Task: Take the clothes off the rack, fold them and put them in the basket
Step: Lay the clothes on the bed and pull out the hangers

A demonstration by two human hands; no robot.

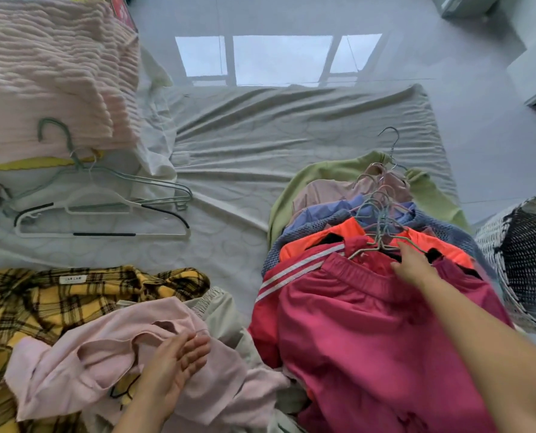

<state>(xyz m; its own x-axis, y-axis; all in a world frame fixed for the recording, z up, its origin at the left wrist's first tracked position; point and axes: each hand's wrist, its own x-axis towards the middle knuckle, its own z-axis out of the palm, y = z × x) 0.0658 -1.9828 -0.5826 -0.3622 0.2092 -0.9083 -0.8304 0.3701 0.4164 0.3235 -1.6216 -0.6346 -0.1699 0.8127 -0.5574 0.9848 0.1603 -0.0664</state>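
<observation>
A stack of clothes still on hangers lies at the right of the bed, topped by magenta shorts [369, 332] over a dark pink striped jacket [291, 276], an orange top [310, 242] and more. My right hand [412, 265] rests on the shorts' waistband by the hanger hooks [379, 220]; whether it grips the hanger is unclear. My left hand [174, 360] lies open, fingers apart, on a crumpled pale pink garment [104, 364] at the lower left. A woven white basket [523, 254] stands at the right edge of the bed.
Several bare hangers [104, 207] lie at the left on the grey sheet [260, 145]. A yellow plaid shirt [41, 301] lies beside the pink garment. A pink ribbed blanket [47, 73] is piled at the top left. Grey floor lies beyond the bed.
</observation>
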